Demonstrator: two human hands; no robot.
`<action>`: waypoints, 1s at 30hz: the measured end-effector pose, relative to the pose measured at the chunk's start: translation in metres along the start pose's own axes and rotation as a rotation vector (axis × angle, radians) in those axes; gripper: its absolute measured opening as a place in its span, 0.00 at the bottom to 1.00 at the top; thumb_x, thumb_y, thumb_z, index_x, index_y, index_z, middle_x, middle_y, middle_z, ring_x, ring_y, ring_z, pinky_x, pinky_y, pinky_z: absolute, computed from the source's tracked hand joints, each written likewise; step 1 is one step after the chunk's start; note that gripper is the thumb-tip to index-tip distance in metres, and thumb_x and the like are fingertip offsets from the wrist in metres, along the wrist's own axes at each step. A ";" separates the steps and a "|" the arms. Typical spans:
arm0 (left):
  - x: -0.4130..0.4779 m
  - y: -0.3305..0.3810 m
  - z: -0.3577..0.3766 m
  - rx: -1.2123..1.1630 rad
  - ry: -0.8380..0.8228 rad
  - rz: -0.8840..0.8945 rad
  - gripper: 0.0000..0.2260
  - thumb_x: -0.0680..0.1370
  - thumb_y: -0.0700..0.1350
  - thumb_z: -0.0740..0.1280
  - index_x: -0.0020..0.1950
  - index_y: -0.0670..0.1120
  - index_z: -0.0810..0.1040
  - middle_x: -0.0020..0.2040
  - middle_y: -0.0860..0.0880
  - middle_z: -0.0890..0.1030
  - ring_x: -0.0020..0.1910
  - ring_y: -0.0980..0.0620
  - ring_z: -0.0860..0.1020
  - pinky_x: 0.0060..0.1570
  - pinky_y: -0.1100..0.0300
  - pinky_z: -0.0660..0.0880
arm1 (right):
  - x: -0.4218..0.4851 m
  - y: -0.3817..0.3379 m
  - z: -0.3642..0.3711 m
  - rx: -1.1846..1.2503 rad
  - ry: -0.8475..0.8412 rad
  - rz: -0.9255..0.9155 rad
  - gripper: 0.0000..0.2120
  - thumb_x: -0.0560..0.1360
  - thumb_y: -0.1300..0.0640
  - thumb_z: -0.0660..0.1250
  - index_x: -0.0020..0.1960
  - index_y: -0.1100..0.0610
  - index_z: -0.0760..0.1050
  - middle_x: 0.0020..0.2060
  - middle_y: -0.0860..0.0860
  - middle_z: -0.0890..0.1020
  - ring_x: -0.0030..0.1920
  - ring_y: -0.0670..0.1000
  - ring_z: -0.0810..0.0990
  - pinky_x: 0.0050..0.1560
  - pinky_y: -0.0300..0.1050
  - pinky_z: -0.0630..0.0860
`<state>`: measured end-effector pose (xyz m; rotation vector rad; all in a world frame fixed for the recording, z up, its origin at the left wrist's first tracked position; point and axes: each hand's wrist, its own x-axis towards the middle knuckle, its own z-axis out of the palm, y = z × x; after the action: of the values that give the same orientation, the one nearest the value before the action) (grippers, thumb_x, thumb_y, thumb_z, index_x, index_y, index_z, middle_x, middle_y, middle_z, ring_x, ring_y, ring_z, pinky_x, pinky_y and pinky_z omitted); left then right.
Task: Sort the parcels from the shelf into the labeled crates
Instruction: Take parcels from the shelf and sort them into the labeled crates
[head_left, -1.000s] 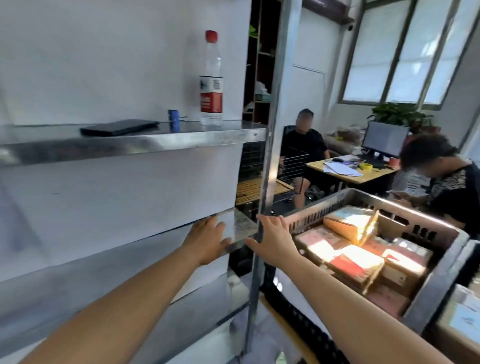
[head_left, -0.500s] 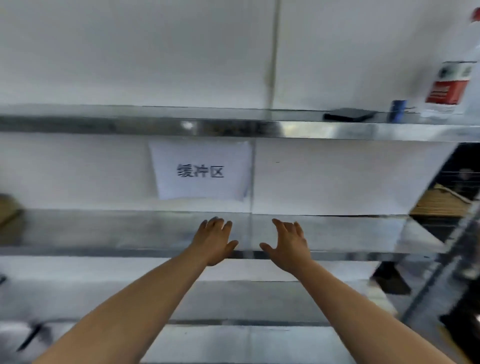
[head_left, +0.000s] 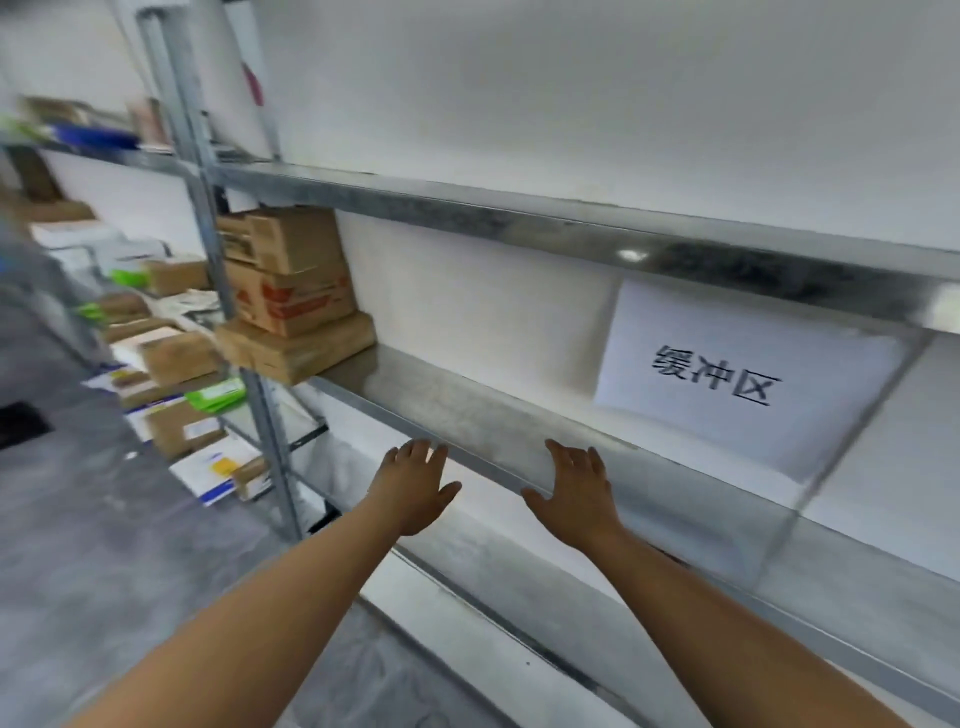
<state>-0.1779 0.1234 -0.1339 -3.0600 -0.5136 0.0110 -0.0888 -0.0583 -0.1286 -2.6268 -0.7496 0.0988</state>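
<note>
A stack of three brown cardboard parcels (head_left: 291, 291) sits at the left end of the middle metal shelf (head_left: 467, 410). My left hand (head_left: 413, 486) and my right hand (head_left: 576, 491) are stretched out side by side at the shelf's front edge, palms down, fingers spread, holding nothing. Both hands are well to the right of the parcel stack. No crates are in view.
A white paper sign with black characters (head_left: 737, 384) hangs on the wall behind the shelf. A steel upright (head_left: 228, 291) divides this bay from the neighbouring shelves at the left, which carry several boxes and envelopes (head_left: 166, 358). Grey floor (head_left: 78, 519) lies to the left.
My view has swung left along the shelving, from the crate of parcels and seated people to the bay with the sign. Both hands stayed open at the shelf edge.
</note>
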 end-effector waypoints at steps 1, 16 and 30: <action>0.003 -0.015 0.000 -0.004 -0.004 -0.031 0.27 0.81 0.57 0.51 0.76 0.43 0.52 0.75 0.41 0.57 0.74 0.43 0.57 0.71 0.51 0.55 | 0.014 -0.012 0.007 0.004 -0.010 -0.028 0.34 0.77 0.44 0.60 0.77 0.52 0.48 0.75 0.53 0.55 0.76 0.58 0.45 0.73 0.52 0.51; 0.104 -0.208 -0.033 -0.046 0.094 -0.346 0.26 0.80 0.56 0.54 0.74 0.45 0.58 0.72 0.43 0.62 0.71 0.44 0.61 0.69 0.51 0.59 | 0.239 -0.173 0.055 0.136 -0.049 -0.255 0.34 0.76 0.45 0.62 0.76 0.53 0.52 0.70 0.55 0.66 0.74 0.59 0.54 0.69 0.55 0.62; 0.176 -0.361 -0.050 -0.293 0.134 -0.572 0.26 0.80 0.55 0.55 0.75 0.43 0.56 0.73 0.39 0.60 0.71 0.39 0.62 0.66 0.46 0.64 | 0.346 -0.327 0.085 0.325 -0.098 -0.377 0.33 0.76 0.48 0.65 0.76 0.51 0.53 0.71 0.56 0.66 0.72 0.58 0.62 0.70 0.53 0.64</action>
<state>-0.1283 0.5201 -0.0701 -3.0133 -1.4664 -0.3076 0.0305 0.4050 -0.0605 -2.1505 -1.1433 0.2221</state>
